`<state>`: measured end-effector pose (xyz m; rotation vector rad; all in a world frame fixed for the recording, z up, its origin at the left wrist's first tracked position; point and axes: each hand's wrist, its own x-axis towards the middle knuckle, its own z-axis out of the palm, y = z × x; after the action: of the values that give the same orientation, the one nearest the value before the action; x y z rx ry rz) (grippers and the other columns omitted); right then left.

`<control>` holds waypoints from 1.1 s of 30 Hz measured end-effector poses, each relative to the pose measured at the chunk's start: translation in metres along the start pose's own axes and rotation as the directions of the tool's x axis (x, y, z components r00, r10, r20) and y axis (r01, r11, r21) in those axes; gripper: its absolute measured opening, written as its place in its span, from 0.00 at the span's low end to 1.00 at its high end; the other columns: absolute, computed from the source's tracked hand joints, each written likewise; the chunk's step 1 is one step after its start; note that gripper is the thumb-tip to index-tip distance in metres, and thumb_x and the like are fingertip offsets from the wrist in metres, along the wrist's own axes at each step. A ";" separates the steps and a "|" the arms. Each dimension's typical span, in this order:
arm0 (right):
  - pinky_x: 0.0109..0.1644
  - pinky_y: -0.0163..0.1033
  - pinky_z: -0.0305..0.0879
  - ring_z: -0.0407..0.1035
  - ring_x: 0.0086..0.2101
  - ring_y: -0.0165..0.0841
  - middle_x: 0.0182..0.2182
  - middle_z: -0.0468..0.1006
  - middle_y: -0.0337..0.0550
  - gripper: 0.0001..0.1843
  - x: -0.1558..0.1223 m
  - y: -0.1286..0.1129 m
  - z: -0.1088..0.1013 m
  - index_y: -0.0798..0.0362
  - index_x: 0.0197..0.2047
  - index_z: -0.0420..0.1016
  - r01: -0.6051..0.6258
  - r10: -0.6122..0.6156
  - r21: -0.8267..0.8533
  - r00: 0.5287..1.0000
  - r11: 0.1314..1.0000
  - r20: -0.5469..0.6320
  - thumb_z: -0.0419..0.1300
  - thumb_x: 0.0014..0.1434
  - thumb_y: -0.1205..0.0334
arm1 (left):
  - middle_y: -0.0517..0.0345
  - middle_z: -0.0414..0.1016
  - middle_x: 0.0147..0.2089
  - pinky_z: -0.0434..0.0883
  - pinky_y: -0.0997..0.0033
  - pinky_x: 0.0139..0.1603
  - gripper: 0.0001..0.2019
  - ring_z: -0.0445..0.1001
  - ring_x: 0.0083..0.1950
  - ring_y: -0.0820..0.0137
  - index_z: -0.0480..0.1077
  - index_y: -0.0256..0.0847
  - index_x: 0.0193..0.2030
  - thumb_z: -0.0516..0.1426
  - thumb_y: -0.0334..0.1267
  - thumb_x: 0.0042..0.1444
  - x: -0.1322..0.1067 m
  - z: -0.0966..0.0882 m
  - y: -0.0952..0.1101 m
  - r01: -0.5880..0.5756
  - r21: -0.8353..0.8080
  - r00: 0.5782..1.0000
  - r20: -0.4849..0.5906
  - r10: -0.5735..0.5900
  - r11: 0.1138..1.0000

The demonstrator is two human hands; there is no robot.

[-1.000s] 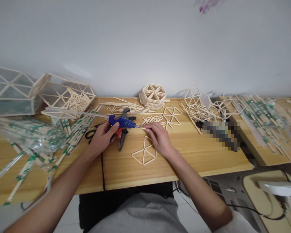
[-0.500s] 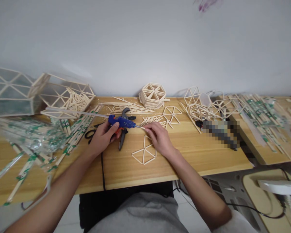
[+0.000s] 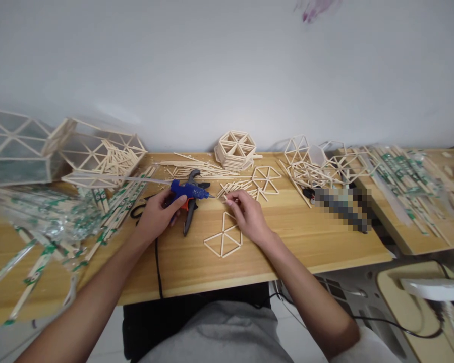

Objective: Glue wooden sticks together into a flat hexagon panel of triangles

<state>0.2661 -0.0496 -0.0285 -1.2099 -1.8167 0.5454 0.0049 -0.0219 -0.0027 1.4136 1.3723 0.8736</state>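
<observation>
My left hand is closed around a blue hot glue gun with an orange trigger; a long glue stick sticks out of its back. The nozzle points right, a small gap from my right hand. The fingers of that hand pinch a short wooden stick, mostly hidden by them. Just below, a partly built hexagon frame of sticks lies flat on the table. Black-handled cutters lie behind and beneath the glue gun.
A stack of hexagon frames stands near the wall, with loose sticks beside it. Another flat hexagon frame lies to its right. Wrapped chopsticks crowd the left, below a stick-framed box. A power strip sits lower right.
The glue gun's nozzle has drawn back left, away from the stick in my right hand, which was close against it before. The frame on the table is unchanged.
</observation>
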 end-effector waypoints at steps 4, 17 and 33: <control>0.44 0.42 0.71 0.73 0.39 0.38 0.40 0.79 0.45 0.04 0.001 -0.003 -0.002 0.49 0.45 0.73 0.001 -0.001 0.038 1.000 0.999 -0.024 0.57 0.73 0.61 | 0.60 0.77 0.25 0.68 0.70 0.25 0.22 0.71 0.20 0.69 0.77 0.40 0.41 0.64 0.59 0.56 -0.003 -0.004 0.001 -0.004 0.125 1.000 -0.014 0.006 0.992; 0.35 0.39 0.67 0.68 0.30 0.33 0.30 0.76 0.38 0.20 -0.001 -0.015 0.000 0.49 0.40 0.77 -0.242 0.196 0.488 0.970 0.839 0.144 0.69 0.63 0.41 | 0.50 0.82 0.46 0.72 0.57 0.56 0.11 0.79 0.50 0.55 0.76 0.46 0.44 0.59 0.49 0.66 -0.033 0.012 0.022 -0.324 0.559 0.910 -0.037 0.413 0.764; 0.42 0.42 0.68 0.73 0.37 0.37 0.35 0.80 0.43 0.04 -0.047 -0.019 -0.011 0.49 0.43 0.82 -0.182 0.197 0.177 0.978 0.967 -0.068 0.66 0.69 0.61 | 0.53 0.83 0.48 0.73 0.58 0.59 0.11 0.79 0.50 0.60 0.81 0.48 0.48 0.56 0.34 0.70 -0.033 0.018 0.006 -0.618 0.488 0.786 0.419 0.455 0.617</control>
<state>0.2727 -0.1005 -0.0283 -1.2765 -1.5579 0.7310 0.0197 -0.0564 0.0016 2.4546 1.0546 0.5825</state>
